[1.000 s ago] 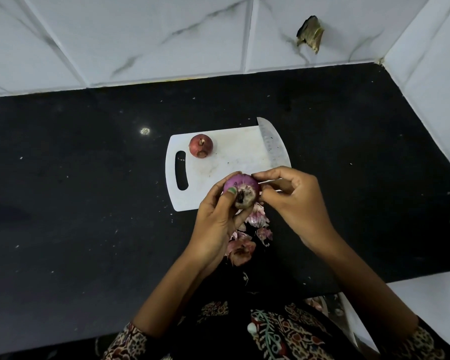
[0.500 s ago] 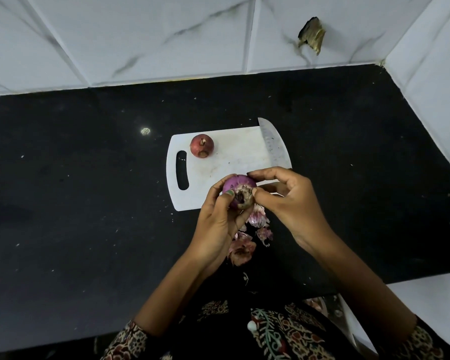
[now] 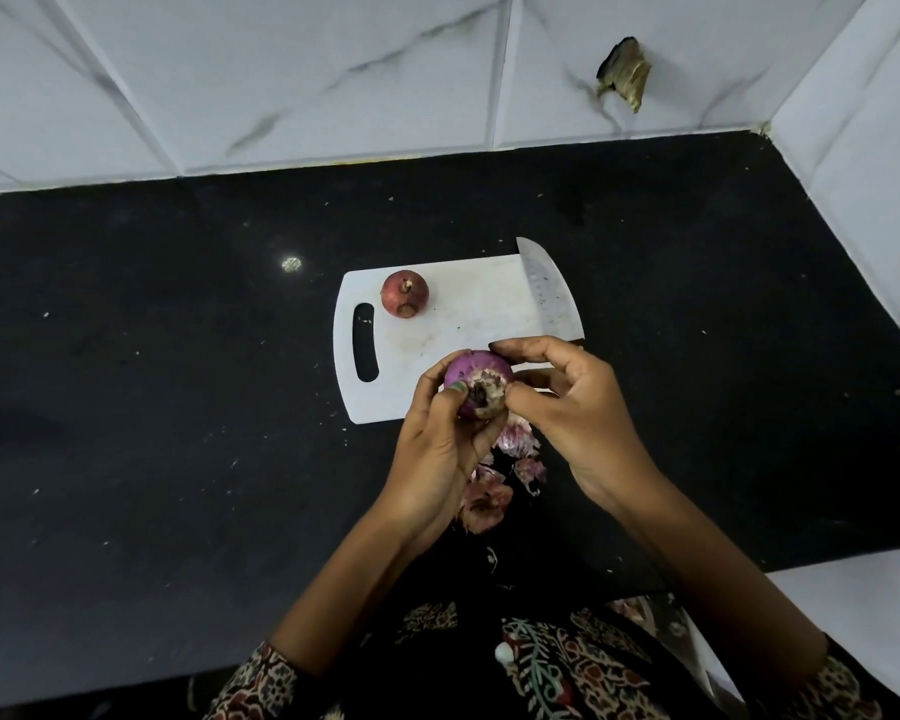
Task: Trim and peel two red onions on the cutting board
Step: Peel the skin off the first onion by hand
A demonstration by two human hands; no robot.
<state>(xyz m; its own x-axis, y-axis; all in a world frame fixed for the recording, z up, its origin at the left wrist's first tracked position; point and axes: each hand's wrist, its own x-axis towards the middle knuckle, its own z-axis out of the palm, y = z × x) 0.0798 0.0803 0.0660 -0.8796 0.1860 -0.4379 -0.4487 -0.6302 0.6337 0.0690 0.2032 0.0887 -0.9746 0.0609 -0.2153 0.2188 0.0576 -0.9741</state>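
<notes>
A purple, partly peeled red onion [image 3: 473,375] is held above the near edge of the white cutting board [image 3: 463,324], cut end facing me. My left hand [image 3: 437,449] cups it from below and the left, thumb on its face. My right hand [image 3: 572,407] pinches the onion's right edge between thumb and fingers. A second red onion [image 3: 405,293], still in its dry skin, sits on the board's far left, beside the handle slot. A wide knife blade [image 3: 546,293] lies along the board's right edge; its handle is hidden behind my right hand.
Loose pink onion skins [image 3: 500,475] lie in a heap on the black counter [image 3: 178,407] just under my hands. White marble-look tiled walls [image 3: 333,70] close the back and right. The counter's front edge runs near my patterned clothing.
My right thumb has shifted down onto the onion's cut face edge, and the onion has turned slightly in my left hand. The board, knife and second onion stay put.
</notes>
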